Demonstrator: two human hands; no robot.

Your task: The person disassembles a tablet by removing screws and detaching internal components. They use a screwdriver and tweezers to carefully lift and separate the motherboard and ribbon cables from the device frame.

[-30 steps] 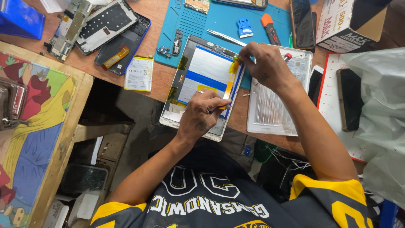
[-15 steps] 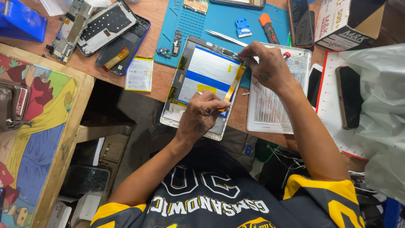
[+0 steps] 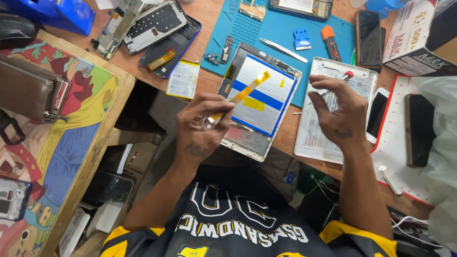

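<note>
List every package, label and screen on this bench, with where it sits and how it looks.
Cardboard box: top right, white with brown flap.
Dark phone screen: left of the box, black, upright rectangle.
Black phone: right edge, on a white sheet.
Battery label: left of the opened tablet, white with yellow-green edge.

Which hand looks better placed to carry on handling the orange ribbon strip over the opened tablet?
Left, probably. The left hand already pinches the orange flat ribbon strip above the opened white tablet with its blue-striped battery. The right hand hovers open and empty over the white back cover.
</note>
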